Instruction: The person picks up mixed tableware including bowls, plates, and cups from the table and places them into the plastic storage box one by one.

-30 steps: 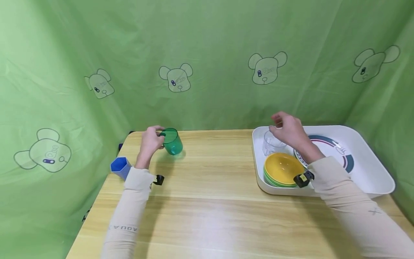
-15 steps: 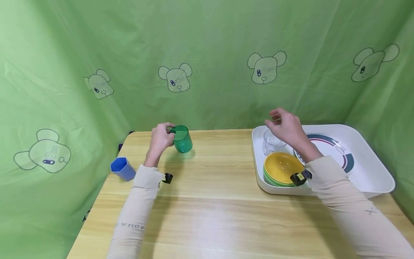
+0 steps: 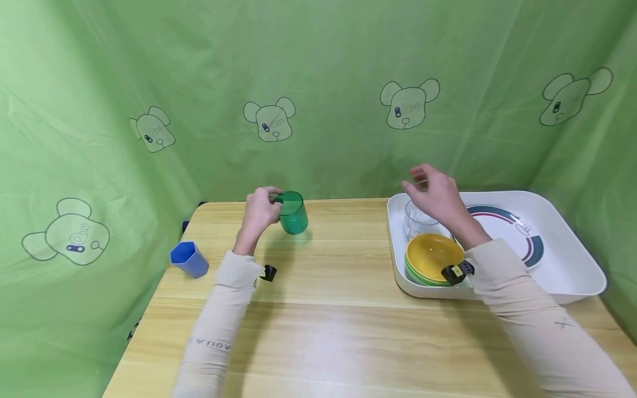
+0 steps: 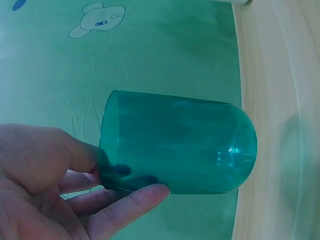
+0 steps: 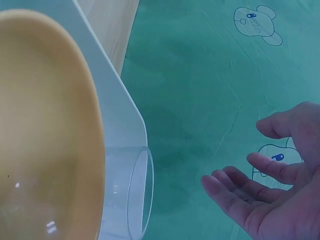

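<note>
My left hand (image 3: 262, 211) pinches a translucent green cup (image 3: 292, 213) at its rim and side. In the left wrist view the thumb lies by the rim of the green cup (image 4: 175, 142), and the fingers run along its wall. The cup is held close over the wooden table, its shadow beside its base. Over at the right, my right hand (image 3: 438, 192) hovers with loosely bent fingers and holds nothing. Below it a clear cup (image 3: 417, 220) stands in a white tray (image 3: 577, 271). The right wrist view shows this hand (image 5: 275, 190) apart from the clear cup (image 5: 127, 195).
A stack of bowls, the yellow bowl (image 3: 434, 257) on top of green ones, sits in the tray's front left corner. Behind it lies a white plate (image 3: 510, 229) with a coloured rim. A blue hexagonal cup (image 3: 190, 260) leans at the table's left edge. Green curtain (image 3: 328, 110) surrounds the table.
My left hand has carried the green cup to the right along the back of the table, away from the blue cup. The right hand has shifted slightly left and up, its fingers spreading a little.
</note>
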Demonstrator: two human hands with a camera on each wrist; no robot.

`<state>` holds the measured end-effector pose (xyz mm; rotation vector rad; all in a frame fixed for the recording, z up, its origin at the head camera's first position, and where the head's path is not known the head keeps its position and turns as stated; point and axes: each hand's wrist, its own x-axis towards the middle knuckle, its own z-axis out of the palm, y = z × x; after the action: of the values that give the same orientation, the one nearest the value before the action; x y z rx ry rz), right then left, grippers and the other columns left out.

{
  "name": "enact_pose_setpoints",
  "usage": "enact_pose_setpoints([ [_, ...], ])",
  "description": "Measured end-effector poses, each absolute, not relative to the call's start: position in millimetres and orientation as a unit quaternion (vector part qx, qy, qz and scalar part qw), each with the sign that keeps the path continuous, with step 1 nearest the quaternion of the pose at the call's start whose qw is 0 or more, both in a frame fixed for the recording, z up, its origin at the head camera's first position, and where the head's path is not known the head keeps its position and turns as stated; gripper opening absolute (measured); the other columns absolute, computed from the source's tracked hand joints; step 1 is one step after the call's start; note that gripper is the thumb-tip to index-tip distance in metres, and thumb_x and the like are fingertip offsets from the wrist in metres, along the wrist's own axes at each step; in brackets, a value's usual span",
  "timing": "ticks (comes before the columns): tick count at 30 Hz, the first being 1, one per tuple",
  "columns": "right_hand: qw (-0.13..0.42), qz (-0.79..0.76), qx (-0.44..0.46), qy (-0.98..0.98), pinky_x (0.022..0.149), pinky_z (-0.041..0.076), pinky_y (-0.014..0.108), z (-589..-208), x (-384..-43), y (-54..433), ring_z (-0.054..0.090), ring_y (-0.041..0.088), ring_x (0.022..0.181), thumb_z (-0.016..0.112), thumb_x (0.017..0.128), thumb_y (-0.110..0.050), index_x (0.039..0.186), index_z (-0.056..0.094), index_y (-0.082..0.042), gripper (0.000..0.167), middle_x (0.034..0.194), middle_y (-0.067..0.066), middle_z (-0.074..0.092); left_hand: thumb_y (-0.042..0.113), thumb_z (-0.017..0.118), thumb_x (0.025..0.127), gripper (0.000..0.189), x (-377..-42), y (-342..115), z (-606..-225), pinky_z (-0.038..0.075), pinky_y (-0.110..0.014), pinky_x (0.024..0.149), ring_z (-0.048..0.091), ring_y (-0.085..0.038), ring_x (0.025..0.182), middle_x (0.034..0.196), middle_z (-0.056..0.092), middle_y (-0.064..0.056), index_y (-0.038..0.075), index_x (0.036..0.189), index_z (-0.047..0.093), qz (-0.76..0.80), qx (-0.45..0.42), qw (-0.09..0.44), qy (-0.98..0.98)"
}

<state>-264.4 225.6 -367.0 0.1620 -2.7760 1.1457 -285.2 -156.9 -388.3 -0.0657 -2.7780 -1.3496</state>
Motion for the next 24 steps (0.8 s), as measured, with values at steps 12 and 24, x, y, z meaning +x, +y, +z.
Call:
enact_pose_setpoints([
  [12, 0.068, 0.392, 0.059, -0.916, 0.099, 0.052, 0.058, -367.1, -267.1, 215.6, 0.057, 0.043, 0.122, 0.06, 0.103, -0.037, 0.147, 0.043, 0.002, 0.062, 0.135, 0.028, 0.056, -0.005, 0.055, 0.095, 0.037, -285.0, -125.5, -390.0, 0.061, -0.03, 0.059, 0.071, -0.03, 0.083, 0.112, 0.07, -0.025, 0.0, 0.129, 0.067, -0.427, -0.042, 0.018, -0.903],
  [24, 0.063, 0.397, 0.068, -0.913, 0.1, 0.052, 0.056, -369.2, -271.9, 200.5, 0.057, 0.042, 0.122, 0.061, 0.102, -0.033, 0.145, 0.046, 0.002, 0.057, 0.136, 0.027, 0.056, -0.004, 0.058, 0.095, 0.03, -282.4, -87.0, -391.1, 0.06, -0.028, 0.062, 0.072, -0.026, 0.084, 0.109, 0.073, -0.023, -0.004, 0.123, 0.069, -0.4, -0.065, 0.024, -0.914],
])
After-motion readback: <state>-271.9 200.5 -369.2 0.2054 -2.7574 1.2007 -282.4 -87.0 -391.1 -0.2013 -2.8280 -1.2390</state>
